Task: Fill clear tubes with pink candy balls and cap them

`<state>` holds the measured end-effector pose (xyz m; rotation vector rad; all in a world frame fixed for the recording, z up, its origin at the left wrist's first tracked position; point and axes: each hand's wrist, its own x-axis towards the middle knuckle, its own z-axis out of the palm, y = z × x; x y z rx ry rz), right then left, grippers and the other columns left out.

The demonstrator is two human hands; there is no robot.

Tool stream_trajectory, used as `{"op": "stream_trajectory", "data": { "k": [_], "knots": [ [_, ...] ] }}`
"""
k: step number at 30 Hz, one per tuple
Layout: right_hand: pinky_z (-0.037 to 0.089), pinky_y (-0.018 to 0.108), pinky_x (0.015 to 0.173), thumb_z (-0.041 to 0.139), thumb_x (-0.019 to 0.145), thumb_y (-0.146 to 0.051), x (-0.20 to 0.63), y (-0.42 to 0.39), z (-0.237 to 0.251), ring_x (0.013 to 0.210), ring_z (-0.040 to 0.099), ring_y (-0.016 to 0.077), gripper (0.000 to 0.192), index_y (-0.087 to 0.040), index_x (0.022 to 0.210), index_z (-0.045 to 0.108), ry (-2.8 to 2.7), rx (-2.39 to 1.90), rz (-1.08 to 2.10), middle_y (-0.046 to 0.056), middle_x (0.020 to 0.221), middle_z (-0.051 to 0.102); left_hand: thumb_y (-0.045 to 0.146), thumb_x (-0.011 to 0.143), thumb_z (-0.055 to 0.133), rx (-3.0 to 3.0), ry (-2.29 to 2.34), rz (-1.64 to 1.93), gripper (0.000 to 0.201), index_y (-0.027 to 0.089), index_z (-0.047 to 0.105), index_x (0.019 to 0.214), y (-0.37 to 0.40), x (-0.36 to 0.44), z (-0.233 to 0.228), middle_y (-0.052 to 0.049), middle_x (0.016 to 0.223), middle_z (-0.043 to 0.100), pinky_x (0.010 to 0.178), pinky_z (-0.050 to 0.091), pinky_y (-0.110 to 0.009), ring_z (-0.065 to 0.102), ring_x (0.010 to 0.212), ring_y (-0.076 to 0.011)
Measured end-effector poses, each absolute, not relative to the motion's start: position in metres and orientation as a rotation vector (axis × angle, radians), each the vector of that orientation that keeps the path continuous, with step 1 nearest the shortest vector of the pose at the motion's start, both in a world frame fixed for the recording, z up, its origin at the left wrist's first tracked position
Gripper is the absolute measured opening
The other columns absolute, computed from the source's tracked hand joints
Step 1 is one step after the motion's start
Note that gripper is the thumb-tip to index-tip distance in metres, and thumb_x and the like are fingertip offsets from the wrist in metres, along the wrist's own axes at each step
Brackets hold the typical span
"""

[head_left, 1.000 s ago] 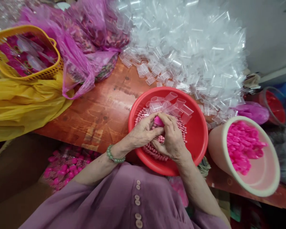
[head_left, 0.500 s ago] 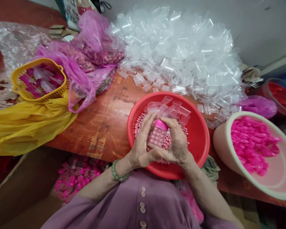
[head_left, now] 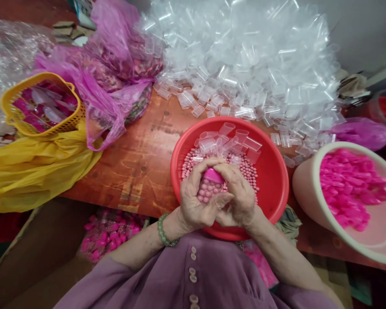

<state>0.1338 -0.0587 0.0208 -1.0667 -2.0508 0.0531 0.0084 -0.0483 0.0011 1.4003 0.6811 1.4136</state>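
Observation:
Between my two hands is a small clear container (head_left: 209, 189) filled with pink balls, with a bright pink cap (head_left: 213, 175) on its top end. My left hand (head_left: 194, 199) is closed around its left side, and my right hand (head_left: 239, 195) wraps the right side with fingers over the cap. Part of the container is hidden by the fingers. Both hands are over a red basin (head_left: 273, 171), which holds loose pink balls (head_left: 249, 171) and several clear empty tubes (head_left: 241, 136).
A large heap of clear tubes (head_left: 244, 56) covers the back of the table (head_left: 131, 163). On the right stands a white bucket (head_left: 309, 189) of pink caps (head_left: 350, 184). To the left are a yellow basket (head_left: 80, 113), a yellow bag (head_left: 45, 167) and purple bags (head_left: 109, 107). Filled containers (head_left: 112, 236) lie below the table.
Both hands have moved slightly down with the container, and their fingers now cover more of it. The view has shifted, with the tube heap higher in the picture.

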Motion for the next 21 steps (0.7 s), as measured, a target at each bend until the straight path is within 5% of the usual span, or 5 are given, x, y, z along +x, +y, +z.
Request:
{"op": "stream_trajectory", "data": {
  "k": [8, 13, 21],
  "knots": [
    [0.056, 0.047, 0.089, 0.057, 0.074, -0.023, 0.132, -0.051, 0.016, 0.11, 0.062, 0.0302, 0.064, -0.013, 0.135, 0.04, -2.053, -1.078, 0.078, 0.017, 0.115, 0.063, 0.034, 0.087, 0.065, 1.365, 0.759, 1.369, 0.04, 0.017, 0.055, 0.122, -0.041, 0.007, 0.001, -0.012, 0.122, 0.065, 0.1, 0.051, -0.035, 0.064, 0.111, -0.0218],
    [0.052, 0.048, 0.097, 0.055, 0.075, -0.019, 0.129, -0.048, 0.013, 0.119, 0.057, 0.0292, 0.069, -0.012, 0.14, 0.034, -2.121, -1.081, 0.123, 0.019, 0.125, 0.06, 0.039, 0.089, 0.061, 1.358, 0.903, 1.171, 0.042, 0.015, 0.054, 0.123, -0.038, -0.004, 0.0, -0.012, 0.116, 0.068, 0.076, 0.058, -0.026, 0.07, 0.087, -0.016],
    [0.04, 0.049, 0.111, 0.059, 0.091, -0.043, 0.12, -0.069, 0.027, 0.137, 0.041, 0.0316, 0.066, -0.006, 0.142, 0.04, -2.426, -1.101, 0.182, 0.025, 0.146, 0.045, 0.039, 0.077, 0.076, 1.153, 1.336, 1.014, 0.067, 0.022, 0.048, 0.136, -0.066, -0.095, 0.002, -0.003, 0.093, 0.075, 0.061, 0.061, -0.027, 0.072, 0.068, -0.0171]
  ]
}}
